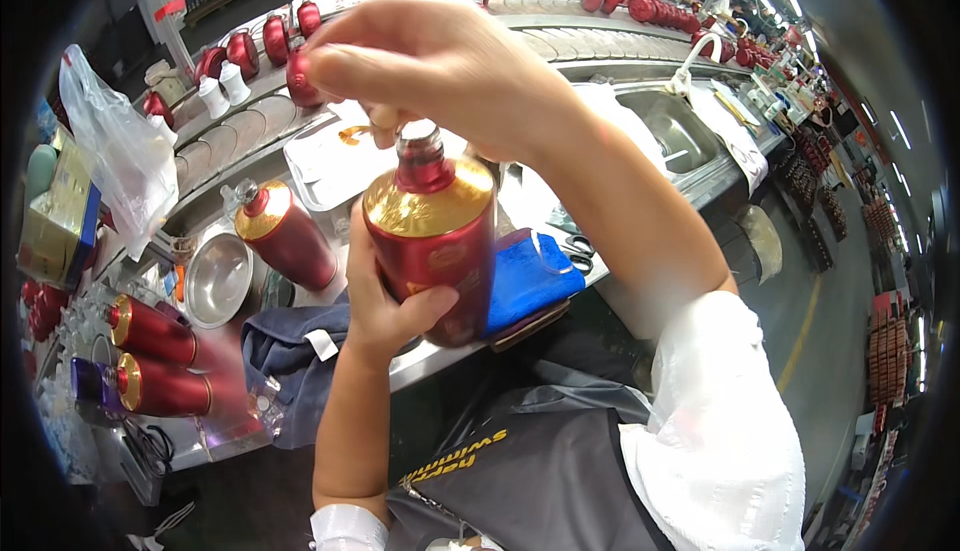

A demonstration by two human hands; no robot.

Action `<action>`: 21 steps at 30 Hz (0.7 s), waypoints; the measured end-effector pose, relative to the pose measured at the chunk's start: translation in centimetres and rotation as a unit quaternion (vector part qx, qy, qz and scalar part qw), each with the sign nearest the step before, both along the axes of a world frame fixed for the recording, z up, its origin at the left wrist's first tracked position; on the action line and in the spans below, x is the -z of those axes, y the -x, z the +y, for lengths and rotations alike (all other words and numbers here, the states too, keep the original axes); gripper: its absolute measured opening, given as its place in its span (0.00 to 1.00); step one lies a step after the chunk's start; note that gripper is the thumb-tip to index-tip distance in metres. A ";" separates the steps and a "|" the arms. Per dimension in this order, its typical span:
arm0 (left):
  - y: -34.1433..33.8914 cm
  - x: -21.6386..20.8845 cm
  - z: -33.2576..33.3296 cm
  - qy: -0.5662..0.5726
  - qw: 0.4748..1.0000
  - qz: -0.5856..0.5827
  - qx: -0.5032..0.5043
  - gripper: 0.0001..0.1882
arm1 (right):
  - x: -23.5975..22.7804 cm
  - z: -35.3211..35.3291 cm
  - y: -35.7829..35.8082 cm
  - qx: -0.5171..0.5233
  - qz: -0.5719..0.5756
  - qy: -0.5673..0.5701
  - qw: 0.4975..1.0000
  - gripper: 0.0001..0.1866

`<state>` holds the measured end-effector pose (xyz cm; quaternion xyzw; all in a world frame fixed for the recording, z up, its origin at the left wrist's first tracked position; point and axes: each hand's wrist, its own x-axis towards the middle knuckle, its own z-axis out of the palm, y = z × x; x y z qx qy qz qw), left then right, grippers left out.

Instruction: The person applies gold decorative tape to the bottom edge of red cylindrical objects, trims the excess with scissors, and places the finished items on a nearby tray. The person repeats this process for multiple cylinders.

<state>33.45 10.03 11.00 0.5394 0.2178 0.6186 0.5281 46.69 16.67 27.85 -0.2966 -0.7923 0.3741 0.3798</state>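
Wrapped round a red bottle [440, 251] with a gold shoulder, my left hand [388, 319] holds it upright in front of me. The bottle's neck is uncovered, with a pale, clear rim at its mouth. Over the mouth, my right hand [450, 61] arches with fingers curled together, slightly blurred; what they pinch, if anything, is hidden. Left of the held bottle stands another red and gold bottle [290, 236] with a clear stopper. Below my hands lies a blue cloth [530, 276], with black scissors [578, 251] beside it.
A metal bowl [218, 279] and two more red bottles [165, 386] are at the left, near a dark cloth [290, 351]. Behind runs a conveyor [240, 136] with red bottles and white pieces. A sink [670, 131] with a white tap [695, 61] sits at right.
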 end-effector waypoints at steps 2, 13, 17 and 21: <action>0.4 1.3 -1.2 0.054 0.997 -0.049 0.025 0.56 | 1.4 -1.6 -4.2 -0.020 0.014 -0.092 0.995 0.21; 3.2 3.9 -2.7 0.182 0.959 -0.213 0.033 0.48 | 43.0 -16.6 -32.2 0.258 -0.411 0.561 0.670 0.16; 2.3 3.1 -2.8 0.171 0.960 -0.215 0.056 0.46 | 53.4 -21.9 -36.1 0.164 -0.509 0.545 0.646 0.20; 1.4 2.8 -3.3 0.183 0.964 -0.189 0.040 0.44 | 54.2 -21.4 -35.7 0.161 -0.520 0.526 0.653 0.20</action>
